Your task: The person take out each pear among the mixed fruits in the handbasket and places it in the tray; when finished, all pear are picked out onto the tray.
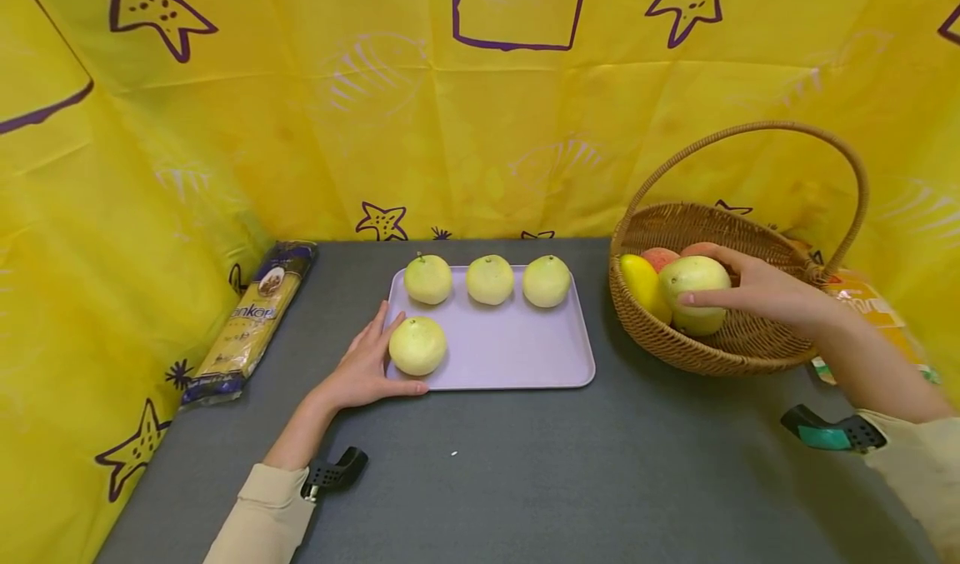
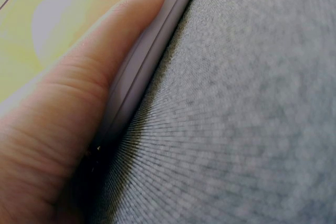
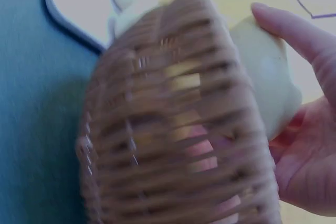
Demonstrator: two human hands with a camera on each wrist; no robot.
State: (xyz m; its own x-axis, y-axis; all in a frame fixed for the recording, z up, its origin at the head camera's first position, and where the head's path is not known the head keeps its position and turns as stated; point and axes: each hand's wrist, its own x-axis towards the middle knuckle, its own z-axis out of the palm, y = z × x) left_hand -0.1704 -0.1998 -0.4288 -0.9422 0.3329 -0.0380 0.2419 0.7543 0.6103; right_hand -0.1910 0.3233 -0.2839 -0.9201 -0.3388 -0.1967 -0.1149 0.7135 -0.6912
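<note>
My right hand [image 1: 757, 289] holds a pale yellow-green pear [image 1: 693, 293] inside the wicker basket [image 1: 720, 360], thumb at its front and fingers over its far side. In the right wrist view the basket's woven wall hides part of this pear [image 3: 265, 77]. A yellow mango-like fruit [image 1: 643, 285] and reddish round fruits [image 1: 662, 257] lie beside it. My left hand [image 1: 363, 372] rests at the near left corner of a lilac tray [image 1: 517, 347], thumb along the front edge, fingers along the left side. Near it a pear [image 1: 417, 346] sits on the tray.
Three more pears [image 1: 490, 280] line the tray's far edge. A long pasta packet [image 1: 251, 322] lies at the left. An orange packet [image 1: 873, 314] lies behind the basket at the right. The basket's tall handle [image 1: 783, 124] arches overhead. Yellow patterned cloth [image 1: 480, 156] surrounds the grey table [image 1: 525, 472].
</note>
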